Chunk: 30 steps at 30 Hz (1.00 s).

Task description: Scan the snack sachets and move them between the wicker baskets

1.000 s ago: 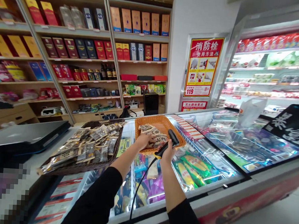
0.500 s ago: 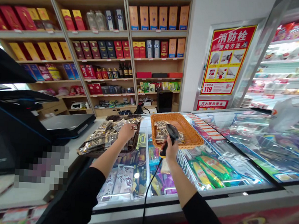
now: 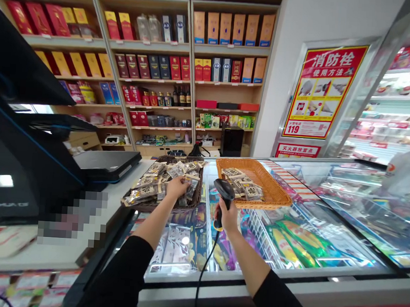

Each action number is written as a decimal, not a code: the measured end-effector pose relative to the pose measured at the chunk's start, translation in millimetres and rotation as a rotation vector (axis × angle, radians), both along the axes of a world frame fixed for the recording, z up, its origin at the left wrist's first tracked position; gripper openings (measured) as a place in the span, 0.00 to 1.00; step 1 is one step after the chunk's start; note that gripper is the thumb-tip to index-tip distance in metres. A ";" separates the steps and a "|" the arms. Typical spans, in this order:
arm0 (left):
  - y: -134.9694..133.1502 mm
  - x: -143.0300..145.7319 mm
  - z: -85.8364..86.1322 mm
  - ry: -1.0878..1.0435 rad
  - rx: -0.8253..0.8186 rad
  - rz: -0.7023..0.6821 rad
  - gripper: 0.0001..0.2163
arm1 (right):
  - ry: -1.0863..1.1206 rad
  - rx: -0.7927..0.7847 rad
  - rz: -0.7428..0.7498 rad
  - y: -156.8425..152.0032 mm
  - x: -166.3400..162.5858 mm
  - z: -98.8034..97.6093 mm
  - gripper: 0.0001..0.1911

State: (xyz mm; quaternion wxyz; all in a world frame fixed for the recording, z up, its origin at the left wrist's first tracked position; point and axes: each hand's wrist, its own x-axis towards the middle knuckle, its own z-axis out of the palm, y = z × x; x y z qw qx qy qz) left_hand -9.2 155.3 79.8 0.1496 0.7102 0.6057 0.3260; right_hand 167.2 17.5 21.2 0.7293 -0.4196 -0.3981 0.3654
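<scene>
Left hand (image 3: 177,187), pinch unclear, meets packets (image 3: 146,187) remaining in dark basket (image 3: 197,197), right hand (image 3: 229,215) clasping scanner (image 3: 225,190), fewer already at orange basket's (image 3: 270,190) left edge.

Bright scene, stretched edges
Below the left fingers (image 3: 182,184), white glare (image 3: 185,240) spots the freezer glass (image 3: 232,272); left of them, a pixelated patch (image 3: 72,217) blots out detail.

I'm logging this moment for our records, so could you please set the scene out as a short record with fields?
Left hand: on small printed packets in the dark brown wicker basket
Right hand: gripping a corded barcode scanner
Orange wicker basket: on the glass-topped chest freezer, similar packets inside
Background: wall shelves with boxed goods and bottles
Right wall: red-and-yellow fire-hydrant sign
</scene>
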 end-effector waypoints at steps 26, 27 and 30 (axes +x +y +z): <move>7.2 -3.9 -4.5 -0.734 0.181 0.023 0.17 | -0.461 0.001 0.150 -15.9 6.6 10.3 0.10; 6.9 -2.2 -5.0 -0.716 0.171 0.004 0.18 | -0.448 -0.003 0.165 -16.4 6.1 11.2 0.10; 6.0 0.7 -5.4 -0.687 0.155 -0.036 0.18 | -0.408 -0.027 0.208 -17.9 4.6 13.5 0.11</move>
